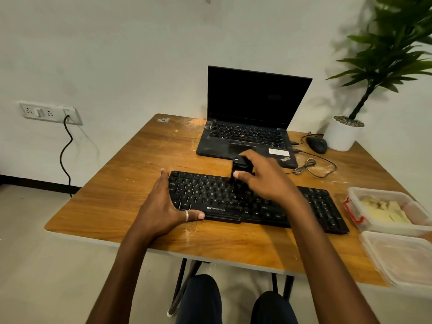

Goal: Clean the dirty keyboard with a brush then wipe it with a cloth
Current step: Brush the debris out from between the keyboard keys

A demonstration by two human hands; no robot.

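Head view, sole view.

Item: keyboard (210, 195), black, lying flat at centre frame on the wooden table (131, 160), long side running left to lower right.

Item: left hand (163, 202), centre left. Its fingers are straight and spread apart. The thumb presses the front edge and the fingertips reach the far left corner, bracing the board.

Item: right hand (264, 178), centre. Its fingers are curled round a black brush (242, 166), with the thumb clamped on the near side. The bristle end points down at the upper key rows but is blurred, so contact cannot be told.

Step judged in hand: brushing. The wipe is not yet done.

Handling notes, as judgement:
- Keep the left hand pressing so the board does not slide.
- Work row by row in short strokes, driving grit toward one edge.
- Angle the bristles into the gaps between keys.
- The right end of the board lies beyond the wrist and needs its own pass.

Also present:
- laptop (247, 127), open, upper centre;
- mouse (316, 145) and white plant pot (343, 136), upper right;
- two plastic containers (385, 209), lower right.

No cloth is identifiable.
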